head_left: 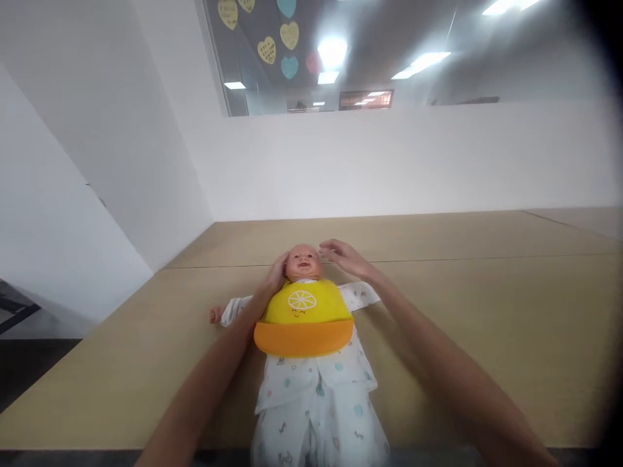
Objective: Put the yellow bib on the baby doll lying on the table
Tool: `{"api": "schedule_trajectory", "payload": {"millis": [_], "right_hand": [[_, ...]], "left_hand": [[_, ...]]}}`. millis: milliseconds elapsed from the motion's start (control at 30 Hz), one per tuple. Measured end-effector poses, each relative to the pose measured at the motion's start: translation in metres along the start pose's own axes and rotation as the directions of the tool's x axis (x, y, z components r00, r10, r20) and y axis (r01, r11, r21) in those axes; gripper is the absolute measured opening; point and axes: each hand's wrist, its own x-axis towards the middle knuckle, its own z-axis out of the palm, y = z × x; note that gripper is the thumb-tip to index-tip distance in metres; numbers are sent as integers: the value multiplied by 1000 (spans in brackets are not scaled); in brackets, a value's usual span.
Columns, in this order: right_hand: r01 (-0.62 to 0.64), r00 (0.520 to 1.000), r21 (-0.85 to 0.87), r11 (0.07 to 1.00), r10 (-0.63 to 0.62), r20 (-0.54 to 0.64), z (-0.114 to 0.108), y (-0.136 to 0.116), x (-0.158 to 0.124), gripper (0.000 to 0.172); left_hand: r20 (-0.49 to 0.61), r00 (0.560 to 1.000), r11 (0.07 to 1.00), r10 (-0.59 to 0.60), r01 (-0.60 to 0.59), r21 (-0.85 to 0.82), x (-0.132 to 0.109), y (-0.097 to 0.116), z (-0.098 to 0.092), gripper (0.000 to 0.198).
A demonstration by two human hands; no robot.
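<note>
Left hand (276, 274) curved against the side of the doll's head (302, 263), fingers partly hidden; I cannot tell whether it has a firm hold. My right hand (343, 257) is open, holding nothing, its fingers (328, 247) just beside the other side of the head. Baby doll (304, 383) lies face up on the wooden table (487, 324), head pointing away from me, arms out. It wears a yellow bib (302, 308) with an orange lower edge over a patterned white sleepsuit (316, 415). White wall (389, 162) stands behind the table.
</note>
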Motion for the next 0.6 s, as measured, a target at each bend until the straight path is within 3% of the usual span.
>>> {"api": "schedule_trajectory", "payload": {"millis": [33,133,200,233,300,367,433,500,600], "right_hand": [[-2,998,-40,999,4,59,-9,-18,-21,25],[-97,969,-228,969,144,199,-16,-65,-103,40],[-4,978,-365,931,79,193,-3,-85,-159,35],[64,968,-417,907,46,248,8,-92,-184,27],[269,935,-575,773,-66,348,35,-96,-218,13],[446,885,-684,577,-169,434,63,-93,-230,8],[521,853,-749,410,-210,478,85,-87,-225,12],[529,849,-793,303,-212,485,99,-84,-211,16],[524,851,-822,224,-182,493,105,-88,-191,14]], "left_hand": [[0,1000,1000,-15,15,-21,-1,0,0,37],[79,996,997,-42,46,-58,-7,0,1,39],[140,988,995,-61,72,-69,-11,-1,2,43],[153,986,994,-68,81,-78,-13,0,3,44],[141,987,990,-81,96,-104,-17,2,5,41],[120,988,985,-96,112,-131,-19,5,7,38],[103,989,981,-109,124,-149,-21,9,8,36],[74,991,980,-112,123,-158,-22,11,9,34],[70,992,978,-105,116,-176,-19,10,6,34]]}}
